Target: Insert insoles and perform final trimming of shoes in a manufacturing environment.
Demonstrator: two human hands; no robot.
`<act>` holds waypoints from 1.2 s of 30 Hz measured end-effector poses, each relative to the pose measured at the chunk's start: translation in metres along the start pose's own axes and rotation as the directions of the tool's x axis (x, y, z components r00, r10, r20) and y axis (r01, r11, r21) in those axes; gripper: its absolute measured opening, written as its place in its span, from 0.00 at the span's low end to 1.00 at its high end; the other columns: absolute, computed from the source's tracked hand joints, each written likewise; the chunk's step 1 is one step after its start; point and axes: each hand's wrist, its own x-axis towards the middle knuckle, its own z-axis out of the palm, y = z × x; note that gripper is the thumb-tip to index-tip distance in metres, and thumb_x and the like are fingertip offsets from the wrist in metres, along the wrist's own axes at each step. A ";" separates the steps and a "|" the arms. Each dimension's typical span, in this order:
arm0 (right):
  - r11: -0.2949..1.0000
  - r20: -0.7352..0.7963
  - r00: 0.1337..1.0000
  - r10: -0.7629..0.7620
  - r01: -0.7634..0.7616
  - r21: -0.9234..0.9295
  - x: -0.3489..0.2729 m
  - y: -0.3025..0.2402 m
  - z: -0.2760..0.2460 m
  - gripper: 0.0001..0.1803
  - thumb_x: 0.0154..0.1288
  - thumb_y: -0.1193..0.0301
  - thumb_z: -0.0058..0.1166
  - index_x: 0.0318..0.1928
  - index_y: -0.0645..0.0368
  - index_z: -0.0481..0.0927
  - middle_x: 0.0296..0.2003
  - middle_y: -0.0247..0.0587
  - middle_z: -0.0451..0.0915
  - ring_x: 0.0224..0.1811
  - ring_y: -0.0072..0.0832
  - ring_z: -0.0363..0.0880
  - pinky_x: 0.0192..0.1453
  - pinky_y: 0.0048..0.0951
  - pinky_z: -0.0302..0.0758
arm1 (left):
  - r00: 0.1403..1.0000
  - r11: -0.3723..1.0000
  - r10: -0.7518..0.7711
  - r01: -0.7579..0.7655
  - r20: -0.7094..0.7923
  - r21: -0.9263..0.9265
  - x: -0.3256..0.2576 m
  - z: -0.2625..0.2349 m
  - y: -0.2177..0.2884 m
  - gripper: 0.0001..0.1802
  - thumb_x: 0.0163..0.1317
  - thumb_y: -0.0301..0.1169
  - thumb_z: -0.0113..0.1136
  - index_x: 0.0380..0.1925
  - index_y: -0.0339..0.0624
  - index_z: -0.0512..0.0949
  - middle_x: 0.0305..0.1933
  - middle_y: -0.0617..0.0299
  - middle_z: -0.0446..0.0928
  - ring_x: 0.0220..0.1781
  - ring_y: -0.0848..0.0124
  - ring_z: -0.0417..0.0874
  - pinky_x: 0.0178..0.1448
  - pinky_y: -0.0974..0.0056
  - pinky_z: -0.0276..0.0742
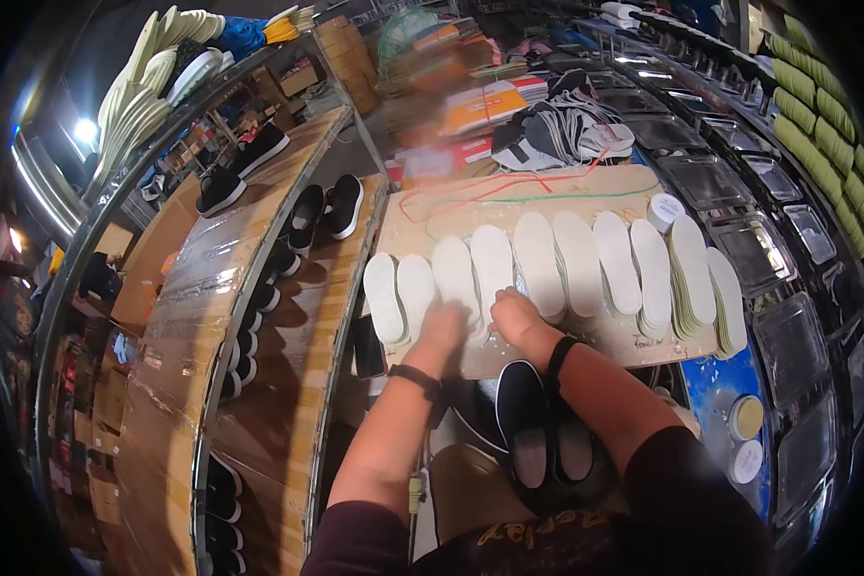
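A row of white insole stacks lies across a light board in front of me. My left hand is at the lower end of the third stack from the left; motion blurs its fingers. Close by on the right, my right hand has its fingers curled together at the heel end of the fourth stack. Whether an insole is between those fingers is hidden. Below my hands, a pair of black slip-on shoes with pale insides sits in front of my body, toes pointing away.
At left stands a rack with cardboard-covered shelves carrying black shoes. A phone-like dark slab lies by the board's left edge. Round tubs stand on a blue surface at right, beside a rack of metal trays. Shoe uppers are heaped beyond.
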 end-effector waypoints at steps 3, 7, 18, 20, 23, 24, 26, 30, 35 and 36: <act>0.997 0.042 0.997 -0.065 0.067 -0.037 -0.002 -0.002 0.002 0.10 0.52 0.67 0.60 0.28 0.62 0.85 0.36 0.46 0.80 0.45 0.43 0.76 0.52 0.38 0.74 | 1.000 0.998 -0.013 0.012 0.017 0.061 -0.005 -0.004 0.016 0.08 0.56 0.31 0.56 0.36 0.46 0.81 0.41 0.54 0.80 0.46 0.57 0.82 0.57 0.51 0.68; 0.934 0.119 0.972 -0.204 0.229 -0.274 -0.009 -0.019 -0.016 0.08 0.50 0.73 0.53 0.27 0.63 0.84 0.33 0.44 0.80 0.43 0.42 0.76 0.48 0.39 0.75 | 0.997 0.993 -0.037 0.044 -0.065 0.111 -0.021 -0.008 0.029 0.08 0.55 0.28 0.53 0.35 0.45 0.79 0.37 0.53 0.81 0.44 0.58 0.83 0.50 0.51 0.69; 0.962 -0.471 0.882 0.027 0.105 0.252 -0.160 -0.009 -0.190 0.09 0.59 0.75 0.55 0.41 0.63 0.79 0.38 0.48 0.81 0.39 0.42 0.79 0.45 0.37 0.77 | 0.722 0.829 -0.354 -0.051 -0.594 -0.557 -0.192 -0.116 0.049 0.09 0.65 0.24 0.52 0.43 0.33 0.78 0.39 0.53 0.79 0.41 0.60 0.80 0.45 0.61 0.77; 0.907 -0.470 0.867 0.164 0.054 0.417 -0.219 -0.023 -0.227 0.08 0.60 0.77 0.55 0.40 0.65 0.80 0.36 0.47 0.81 0.34 0.40 0.80 0.41 0.34 0.77 | 0.730 0.719 -0.423 -0.090 -0.537 -0.690 -0.256 -0.128 0.056 0.09 0.68 0.25 0.52 0.43 0.30 0.77 0.38 0.58 0.78 0.38 0.72 0.80 0.38 0.69 0.77; 0.765 -0.306 0.827 0.473 -0.212 0.608 -0.298 -0.029 -0.259 0.07 0.60 0.78 0.54 0.38 0.67 0.81 0.33 0.46 0.80 0.32 0.36 0.79 0.39 0.31 0.75 | 0.707 0.298 -0.636 -0.146 -0.311 -0.943 -0.308 -0.143 0.092 0.07 0.67 0.26 0.55 0.40 0.32 0.77 0.37 0.59 0.78 0.29 0.76 0.79 0.27 0.74 0.77; 0.762 -0.298 0.828 0.476 -0.219 0.609 -0.311 -0.032 -0.256 0.07 0.60 0.78 0.54 0.38 0.67 0.81 0.33 0.46 0.80 0.32 0.36 0.79 0.39 0.31 0.75 | 0.711 0.240 -0.652 -0.138 -0.265 -0.961 -0.315 -0.139 0.099 0.06 0.67 0.26 0.55 0.37 0.34 0.77 0.34 0.60 0.78 0.26 0.77 0.79 0.24 0.74 0.76; 0.745 -0.195 0.808 0.556 -0.380 0.549 -0.331 -0.037 -0.249 0.08 0.59 0.79 0.55 0.40 0.65 0.81 0.32 0.46 0.80 0.32 0.39 0.79 0.37 0.34 0.75 | 0.777 0.322 -0.581 -0.053 -0.241 -0.945 -0.321 -0.135 0.122 0.05 0.66 0.26 0.57 0.34 0.36 0.76 0.30 0.63 0.76 0.25 0.78 0.78 0.25 0.74 0.76; 0.944 -0.268 0.958 0.107 -0.013 0.331 -0.338 -0.061 -0.222 0.13 0.57 0.77 0.56 0.45 0.61 0.78 0.34 0.43 0.77 0.36 0.41 0.77 0.36 0.39 0.75 | 0.851 0.706 -0.274 -0.138 -0.447 -0.695 -0.306 -0.110 0.175 0.08 0.56 0.23 0.65 0.29 0.37 0.73 0.30 0.60 0.75 0.31 0.71 0.79 0.31 0.68 0.74; 0.911 -0.008 0.977 -0.213 0.202 0.359 -0.336 -0.098 -0.217 0.17 0.53 0.73 0.58 0.45 0.56 0.78 0.34 0.40 0.74 0.40 0.38 0.75 0.40 0.37 0.75 | 0.984 0.626 0.096 -0.177 -0.151 -0.759 -0.305 -0.122 0.231 0.07 0.52 0.21 0.65 0.29 0.37 0.76 0.35 0.55 0.80 0.36 0.60 0.82 0.36 0.62 0.78; 0.923 0.029 0.959 -0.281 0.262 0.281 -0.333 -0.094 -0.209 0.15 0.51 0.72 0.58 0.43 0.56 0.78 0.34 0.39 0.73 0.40 0.36 0.74 0.39 0.35 0.75 | 0.984 0.630 0.093 -0.177 -0.152 -0.756 -0.304 -0.119 0.232 0.07 0.52 0.21 0.65 0.29 0.37 0.76 0.35 0.55 0.80 0.36 0.60 0.82 0.36 0.62 0.78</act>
